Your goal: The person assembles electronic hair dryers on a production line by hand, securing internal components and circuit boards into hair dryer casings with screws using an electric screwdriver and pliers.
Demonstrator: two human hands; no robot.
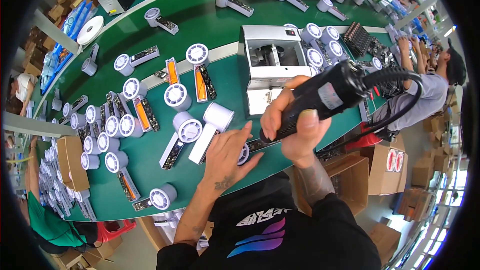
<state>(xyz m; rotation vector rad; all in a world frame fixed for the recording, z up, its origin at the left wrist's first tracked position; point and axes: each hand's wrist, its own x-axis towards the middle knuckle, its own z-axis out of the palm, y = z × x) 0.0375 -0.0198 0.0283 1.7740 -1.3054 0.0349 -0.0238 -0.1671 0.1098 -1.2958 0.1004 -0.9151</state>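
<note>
My right hand [300,125] is wrapped around a black electric screwdriver [320,101], whose cable loops off to the right. The driver's lower end is over the dark circuit-board handle of a small white handheld fan [243,154]. My left hand [227,155] lies across this fan, fingers extended on one side of the round head and thumb on the other, hiding much of it. Just left of that hand are a white handheld fan [218,117] and another with its handle open [189,129], boards showing.
A silver screw-feeder machine [272,65] stands beyond my hands. Many fan units [116,161] cover the left of the green bench [190,195], and others lie on the green conveyor [200,25]. A cardboard box [350,180] sits below right. Co-workers [420,90] are at both sides.
</note>
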